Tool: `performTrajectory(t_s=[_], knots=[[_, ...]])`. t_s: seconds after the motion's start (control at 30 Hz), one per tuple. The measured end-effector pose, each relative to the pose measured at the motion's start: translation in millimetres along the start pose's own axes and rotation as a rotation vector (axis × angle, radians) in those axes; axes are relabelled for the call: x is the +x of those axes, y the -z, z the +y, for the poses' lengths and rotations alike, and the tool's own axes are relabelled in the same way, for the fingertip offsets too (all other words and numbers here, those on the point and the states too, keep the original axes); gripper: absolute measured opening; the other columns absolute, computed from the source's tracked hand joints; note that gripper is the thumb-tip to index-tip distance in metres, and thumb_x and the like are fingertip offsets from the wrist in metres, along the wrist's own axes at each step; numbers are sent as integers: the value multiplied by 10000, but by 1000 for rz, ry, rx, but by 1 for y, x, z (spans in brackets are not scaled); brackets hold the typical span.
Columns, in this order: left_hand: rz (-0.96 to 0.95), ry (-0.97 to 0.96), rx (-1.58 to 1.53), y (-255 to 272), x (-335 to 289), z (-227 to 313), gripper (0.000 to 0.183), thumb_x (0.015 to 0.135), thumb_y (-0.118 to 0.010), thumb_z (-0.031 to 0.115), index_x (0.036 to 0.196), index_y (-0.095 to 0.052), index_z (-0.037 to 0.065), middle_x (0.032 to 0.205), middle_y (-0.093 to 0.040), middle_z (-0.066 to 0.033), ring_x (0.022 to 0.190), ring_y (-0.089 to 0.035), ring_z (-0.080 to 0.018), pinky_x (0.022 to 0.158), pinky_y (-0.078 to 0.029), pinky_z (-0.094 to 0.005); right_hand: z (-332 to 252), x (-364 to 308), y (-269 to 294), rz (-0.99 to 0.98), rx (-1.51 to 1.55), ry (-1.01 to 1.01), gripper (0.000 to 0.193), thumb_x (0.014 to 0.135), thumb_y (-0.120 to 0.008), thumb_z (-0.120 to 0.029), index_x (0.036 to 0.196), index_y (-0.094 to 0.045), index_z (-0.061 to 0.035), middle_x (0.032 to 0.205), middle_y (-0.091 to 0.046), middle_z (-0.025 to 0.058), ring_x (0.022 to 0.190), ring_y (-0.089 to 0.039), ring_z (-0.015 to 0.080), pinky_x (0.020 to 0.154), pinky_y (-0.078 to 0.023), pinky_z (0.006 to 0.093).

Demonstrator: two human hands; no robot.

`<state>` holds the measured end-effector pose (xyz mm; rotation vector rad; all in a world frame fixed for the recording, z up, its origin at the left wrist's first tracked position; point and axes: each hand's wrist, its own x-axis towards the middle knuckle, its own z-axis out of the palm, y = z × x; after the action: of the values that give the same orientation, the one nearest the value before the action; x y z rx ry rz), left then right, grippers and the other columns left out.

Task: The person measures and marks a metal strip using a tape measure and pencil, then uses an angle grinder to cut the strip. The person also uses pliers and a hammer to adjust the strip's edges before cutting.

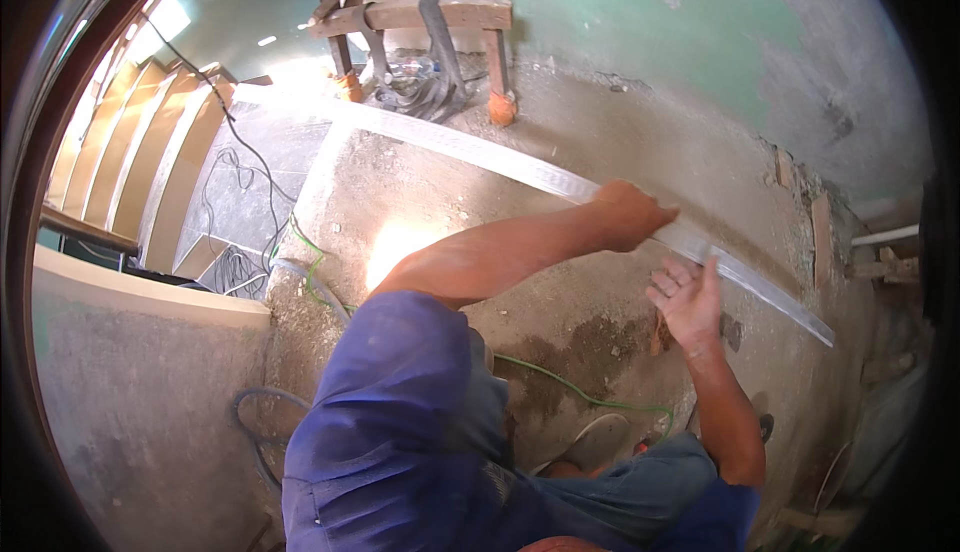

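Note:
A long, straight, silvery-white bar (480, 154), metal by its look, runs slantwise from the far left to the right. My left hand (632, 216) is closed over it right of its middle, with the arm reaching across in front of me. Just on the near side of the bar is my right hand (688, 302), palm turned up and fingers apart. One of its fingertips reaches the bar's edge; whether it touches cannot be told. The bar's right end (815, 330) tapers toward the right wall.
Behind the bar stands a wooden trestle (420, 18) draped with dark strips. Stairs (150, 142) and tangled black cable (237, 270) lie left, beyond a low wall (150, 297). A green hose or cable (575, 388) crosses the rough concrete floor by my feet. A green plastered wall (640, 32) rises behind.

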<state>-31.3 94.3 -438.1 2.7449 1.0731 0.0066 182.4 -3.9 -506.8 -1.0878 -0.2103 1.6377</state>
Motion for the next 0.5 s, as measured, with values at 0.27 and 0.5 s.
performTrajectory(t_s=[0.27,0.5], knots=[[282,-92,1,67,-1,15,605,928,-554,128,1513,-434,221,1078,-682,-166,912,-724,-330,678,-563,-483,-116,-6,23,-107,-12,510,290,1020,-600,-417,1107,-606,-141,957,-657,-11,900,-621,126,880,-509,432],[365,100,-106,83,-47,-27,651,843,-716,284,1452,-500,207,1127,-693,-156,957,-701,-368,773,-561,-466,-225,-76,24,251,95,913,407,1036,-573,-430,1213,-571,-63,1114,-609,61,976,-584,181,874,-481,351]])
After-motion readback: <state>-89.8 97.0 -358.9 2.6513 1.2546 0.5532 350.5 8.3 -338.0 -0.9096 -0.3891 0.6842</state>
